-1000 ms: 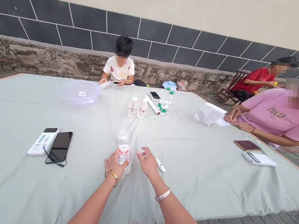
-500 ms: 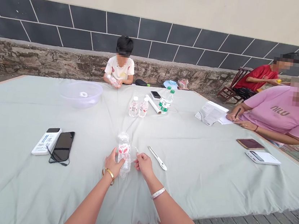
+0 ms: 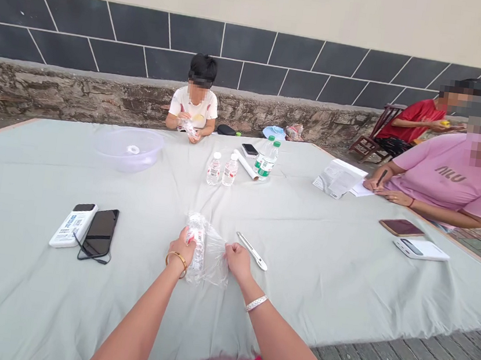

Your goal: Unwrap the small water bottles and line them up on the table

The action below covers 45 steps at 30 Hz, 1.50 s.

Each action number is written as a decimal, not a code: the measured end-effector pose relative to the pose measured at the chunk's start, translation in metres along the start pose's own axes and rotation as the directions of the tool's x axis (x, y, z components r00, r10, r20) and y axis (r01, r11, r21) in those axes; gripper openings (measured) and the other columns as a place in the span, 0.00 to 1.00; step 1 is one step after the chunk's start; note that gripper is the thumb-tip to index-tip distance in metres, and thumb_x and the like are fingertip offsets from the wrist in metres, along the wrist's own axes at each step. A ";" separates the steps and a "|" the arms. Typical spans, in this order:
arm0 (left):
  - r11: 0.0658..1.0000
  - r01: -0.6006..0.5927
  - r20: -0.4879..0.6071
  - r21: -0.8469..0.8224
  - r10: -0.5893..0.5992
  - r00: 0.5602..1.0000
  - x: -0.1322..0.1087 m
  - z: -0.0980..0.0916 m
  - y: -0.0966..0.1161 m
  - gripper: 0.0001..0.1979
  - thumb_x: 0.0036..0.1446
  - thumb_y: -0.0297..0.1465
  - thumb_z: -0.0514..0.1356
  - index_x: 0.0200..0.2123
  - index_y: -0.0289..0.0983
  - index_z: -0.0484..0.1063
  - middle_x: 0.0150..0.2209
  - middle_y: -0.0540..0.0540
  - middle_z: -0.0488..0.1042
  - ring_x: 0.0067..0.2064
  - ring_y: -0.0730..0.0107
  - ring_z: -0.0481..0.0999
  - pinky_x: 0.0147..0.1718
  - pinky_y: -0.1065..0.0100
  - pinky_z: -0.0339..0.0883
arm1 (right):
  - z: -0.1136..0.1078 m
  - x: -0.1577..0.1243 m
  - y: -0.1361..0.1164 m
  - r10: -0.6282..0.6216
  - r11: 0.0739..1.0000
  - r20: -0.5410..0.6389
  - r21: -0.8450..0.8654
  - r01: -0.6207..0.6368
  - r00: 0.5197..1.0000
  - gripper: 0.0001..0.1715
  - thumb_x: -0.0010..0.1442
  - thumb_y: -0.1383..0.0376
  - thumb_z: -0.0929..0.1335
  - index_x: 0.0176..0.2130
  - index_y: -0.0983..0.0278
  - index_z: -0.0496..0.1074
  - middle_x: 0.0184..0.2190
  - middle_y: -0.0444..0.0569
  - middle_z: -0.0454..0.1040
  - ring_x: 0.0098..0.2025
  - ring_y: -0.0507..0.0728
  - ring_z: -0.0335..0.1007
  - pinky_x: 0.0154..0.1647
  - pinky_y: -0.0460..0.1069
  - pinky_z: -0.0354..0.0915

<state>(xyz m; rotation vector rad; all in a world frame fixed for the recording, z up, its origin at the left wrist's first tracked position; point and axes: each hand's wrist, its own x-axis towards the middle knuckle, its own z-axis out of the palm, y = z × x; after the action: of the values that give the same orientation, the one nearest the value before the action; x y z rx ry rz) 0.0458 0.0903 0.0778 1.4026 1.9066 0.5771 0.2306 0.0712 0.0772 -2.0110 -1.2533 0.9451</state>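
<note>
A clear plastic bottle with a red and white label lies on the cloth, its length pointing away from me. My left hand is wrapped round its left side. Thin clear plastic film stretches from the bottle to the right. The film's edge is pinched in the closed fingers of my right hand. Just right of that hand lies a white utility knife, touched by neither hand as far as I can see.
Two small bottles, a white roll and two green-capped bottles stand or lie farther back. A translucent basin is at the back left. A power bank and phone lie left. People sit across and at right.
My right hand has moved slightly right, drawing the film out into a wide sheet. My left hand has shifted up the bottle. The person across has changed their grip on a bottle.
</note>
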 end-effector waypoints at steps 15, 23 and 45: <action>0.974 -0.225 -0.043 0.004 0.224 0.974 -0.018 0.018 -0.004 0.19 0.53 0.32 0.57 0.50 0.45 0.69 0.66 0.50 0.49 0.61 0.58 0.61 0.57 0.61 0.58 | 0.008 -0.030 -0.051 -0.584 0.808 0.168 0.027 0.589 0.794 0.13 0.53 0.70 0.60 0.35 0.62 0.71 0.34 0.45 0.73 0.35 0.52 0.68 0.38 0.45 0.64; 0.960 -0.277 -0.054 -0.029 0.275 0.960 -0.016 0.015 -0.010 0.19 0.54 0.34 0.56 0.50 0.43 0.69 0.65 0.47 0.51 0.64 0.60 0.55 0.60 0.62 0.53 | 0.020 0.042 -0.031 -0.399 0.907 0.286 -0.019 0.421 0.871 0.22 0.48 0.75 0.58 0.39 0.62 0.73 0.49 0.46 0.73 0.50 0.53 0.67 0.51 0.46 0.61; 0.999 0.032 -0.147 0.037 -0.026 0.989 -0.004 -0.044 -0.051 0.28 0.49 0.50 0.56 0.48 0.39 0.66 0.53 0.40 0.70 0.53 0.55 0.68 0.48 0.62 0.62 | 0.035 -0.007 0.005 -0.344 0.656 0.275 -0.614 0.439 0.898 0.36 0.63 0.46 0.53 0.65 0.57 0.49 0.68 0.54 0.39 0.69 0.63 0.29 0.63 0.66 0.27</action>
<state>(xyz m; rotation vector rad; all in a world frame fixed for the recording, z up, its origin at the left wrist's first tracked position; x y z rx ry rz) -0.0193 0.0726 0.0725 1.3879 2.0610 0.6465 0.2029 0.0662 0.0547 -2.0273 -2.2476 0.4377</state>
